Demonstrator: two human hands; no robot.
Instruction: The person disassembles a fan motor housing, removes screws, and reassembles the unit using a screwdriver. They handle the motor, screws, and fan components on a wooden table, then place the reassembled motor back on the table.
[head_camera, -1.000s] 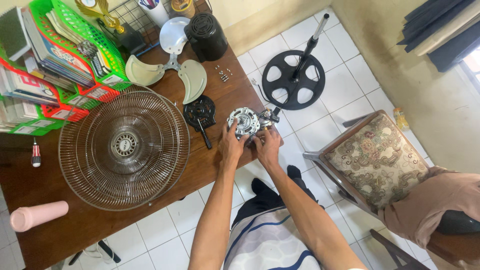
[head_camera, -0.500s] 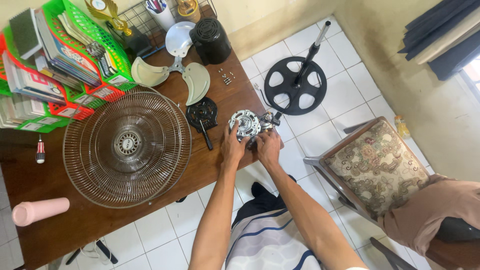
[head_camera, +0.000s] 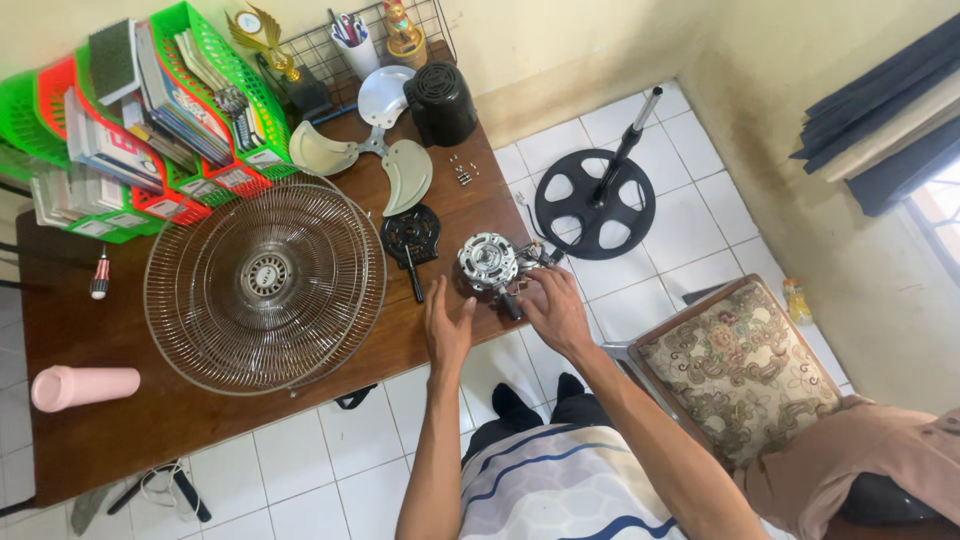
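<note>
Since earlier, left hand (head_camera: 448, 325) has come off the fan motor (head_camera: 489, 262), now flat and open on the desk (head_camera: 200, 420). Wire fan guard (head_camera: 264, 285) lies left. Right hand (head_camera: 553, 308) loosely grips the motor's near-right side.

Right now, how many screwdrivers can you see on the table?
2. One red-handled screwdriver lies at the table's far left edge; one black-handled screwdriver lies on the black round plate, left of the fan motor. More may hide behind the baskets.
</note>
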